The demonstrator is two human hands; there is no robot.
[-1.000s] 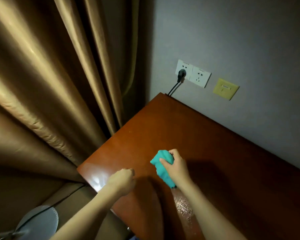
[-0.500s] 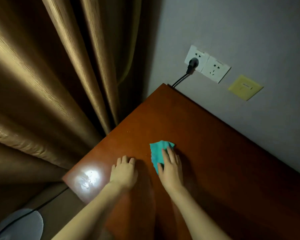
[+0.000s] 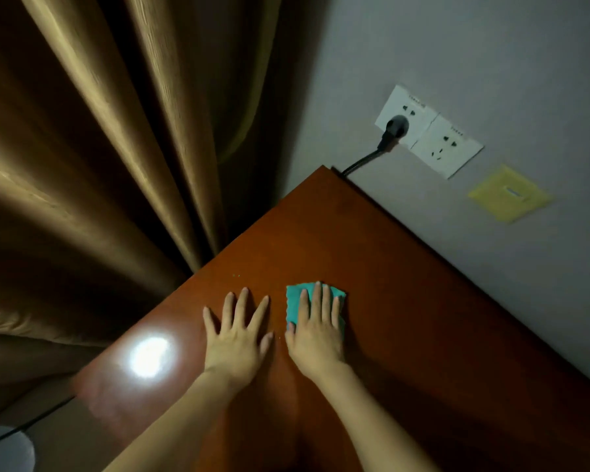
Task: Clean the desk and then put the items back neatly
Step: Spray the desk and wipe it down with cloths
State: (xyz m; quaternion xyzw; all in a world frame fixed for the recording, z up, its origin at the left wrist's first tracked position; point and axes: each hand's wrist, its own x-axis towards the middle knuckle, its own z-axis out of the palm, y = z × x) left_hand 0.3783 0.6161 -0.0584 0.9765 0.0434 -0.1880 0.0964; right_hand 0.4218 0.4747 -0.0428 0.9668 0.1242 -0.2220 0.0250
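Your right hand [image 3: 315,330] presses the small teal cloth [image 3: 295,296] flat at frame centre; your left hand [image 3: 241,330] lies spread on the reddish-brown wooden desk [image 3: 406,335]. Wiping underway; no items visible to return yet.

Bare desk [image 3: 406,318] ahead; wall [image 3: 491,260] bounds it.

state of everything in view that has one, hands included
left hand: flat on the desk, fingers spread, holding nothing
right hand: flat, pressing the teal cloth
teal cloth: spread flat under the right hand
desk: bare, glare spot near its left edge
left socket: black plug in
right socket: empty
curtain: drawn
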